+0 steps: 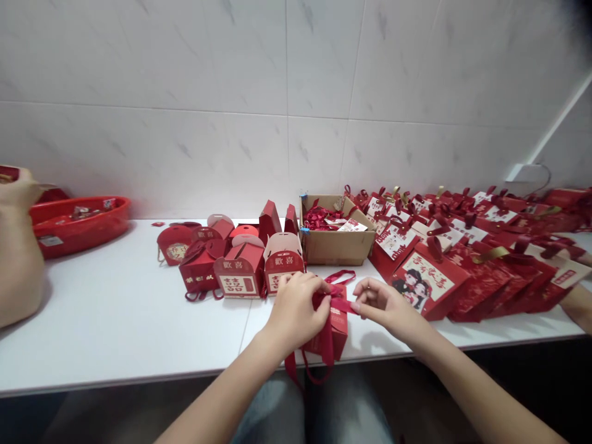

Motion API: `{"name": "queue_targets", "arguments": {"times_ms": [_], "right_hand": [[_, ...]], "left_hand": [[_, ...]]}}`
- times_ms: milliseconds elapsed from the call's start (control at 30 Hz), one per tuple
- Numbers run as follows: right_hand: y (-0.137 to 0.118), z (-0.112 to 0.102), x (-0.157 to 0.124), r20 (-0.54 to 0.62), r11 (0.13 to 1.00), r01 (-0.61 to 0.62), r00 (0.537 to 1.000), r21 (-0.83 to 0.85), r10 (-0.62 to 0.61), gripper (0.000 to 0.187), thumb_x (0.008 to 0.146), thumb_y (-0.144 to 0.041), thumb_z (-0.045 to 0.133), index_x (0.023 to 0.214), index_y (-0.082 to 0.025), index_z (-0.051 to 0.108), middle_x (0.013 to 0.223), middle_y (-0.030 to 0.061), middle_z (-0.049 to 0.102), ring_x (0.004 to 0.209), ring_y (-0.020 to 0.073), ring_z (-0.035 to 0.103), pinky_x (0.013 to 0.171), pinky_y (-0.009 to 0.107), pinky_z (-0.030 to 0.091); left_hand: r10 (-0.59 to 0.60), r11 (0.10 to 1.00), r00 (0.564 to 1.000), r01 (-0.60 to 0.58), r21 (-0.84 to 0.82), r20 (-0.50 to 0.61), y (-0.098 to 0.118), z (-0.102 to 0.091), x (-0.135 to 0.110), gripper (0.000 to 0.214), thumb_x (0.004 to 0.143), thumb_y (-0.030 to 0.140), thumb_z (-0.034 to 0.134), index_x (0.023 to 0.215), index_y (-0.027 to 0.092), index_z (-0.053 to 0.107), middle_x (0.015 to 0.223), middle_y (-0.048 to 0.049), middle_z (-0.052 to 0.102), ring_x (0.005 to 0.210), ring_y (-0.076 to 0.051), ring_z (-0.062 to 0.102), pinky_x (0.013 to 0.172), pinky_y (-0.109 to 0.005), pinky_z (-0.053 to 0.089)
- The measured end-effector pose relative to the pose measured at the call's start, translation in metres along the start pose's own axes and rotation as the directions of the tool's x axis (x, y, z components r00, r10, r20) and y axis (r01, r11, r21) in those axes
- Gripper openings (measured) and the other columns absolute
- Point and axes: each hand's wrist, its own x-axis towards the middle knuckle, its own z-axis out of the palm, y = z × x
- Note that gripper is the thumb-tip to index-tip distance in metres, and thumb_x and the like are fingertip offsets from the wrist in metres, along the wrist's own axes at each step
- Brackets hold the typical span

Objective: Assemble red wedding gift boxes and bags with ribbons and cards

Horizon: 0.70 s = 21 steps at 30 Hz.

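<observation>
A small red gift box (340, 338) stands at the table's front edge, right before me. Red ribbon (327, 345) crosses its top, and loose ends hang down over the edge. My left hand (300, 308) is closed on the ribbon at the top of the box, thumb and fingers pinching it. To the right, my right hand (382, 306) pinches another stretch of the same ribbon between thumb and forefinger, drawn out sideways. The knot or loop between the hands is partly hidden by my left fingers.
Several red-and-cream favour boxes (238, 271) stand left of my hands. Behind is a cardboard box (335, 246) holding red ribbons and cards. Rows of red gift bags (428, 280) fill the right. A red basin (83, 231) and a tan bag (18, 259) are far left.
</observation>
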Motion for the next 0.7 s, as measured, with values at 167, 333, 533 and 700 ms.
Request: {"name": "queue_targets", "arguments": {"times_ms": [167,333,533,700], "right_hand": [[-0.007,0.001,-0.023,0.043,0.997,-0.056,0.997,-0.045,0.058,0.036,0.078,-0.044,0.069,0.091,-0.019,0.046,0.064,-0.0045,0.055,0.061,0.0098,0.048,0.062,0.023,0.037],[-0.002,0.000,-0.035,0.058,0.992,-0.104,0.992,-0.068,0.108,0.033,0.079,-0.039,0.068,0.092,-0.020,0.045,0.064,-0.0048,0.057,0.062,0.0116,0.053,0.064,0.024,0.039],[0.008,-0.011,-0.046,0.154,0.983,-0.131,0.977,-0.130,0.151,0.037,0.077,-0.036,0.070,0.100,-0.022,0.045,0.068,-0.0035,0.061,0.069,0.0147,0.057,0.070,0.027,0.043],[0.004,-0.023,-0.032,-0.032,0.957,-0.018,0.999,-0.290,0.009,0.037,0.085,-0.051,0.056,0.107,-0.022,0.058,0.107,0.0089,0.065,0.101,0.0233,0.059,0.084,0.034,0.046]], "left_hand": [[0.011,1.000,1.000,-0.011,0.010,0.015,-0.001,0.000,0.000,0.014,0.085,0.021,0.053,0.085,0.021,0.066,0.089,-0.0029,0.069,0.090,-0.023,0.058,0.084,-0.040,0.035],[0.013,1.000,1.000,-0.013,0.002,0.012,-0.005,0.002,-0.001,0.016,0.085,0.021,0.052,0.089,0.023,0.068,0.090,-0.0032,0.068,0.091,-0.023,0.057,0.084,-0.040,0.036],[0.028,0.999,0.999,-0.029,0.024,0.017,-0.007,0.006,0.001,0.014,0.085,0.021,0.051,0.085,0.021,0.064,0.089,-0.0040,0.066,0.090,-0.023,0.056,0.083,-0.041,0.035],[0.010,0.999,1.000,-0.010,-0.043,0.015,-0.011,-0.004,0.001,0.016,0.092,0.030,0.044,0.088,0.022,0.057,0.091,-0.0030,0.064,0.089,-0.022,0.056,0.087,-0.040,0.035]]}}
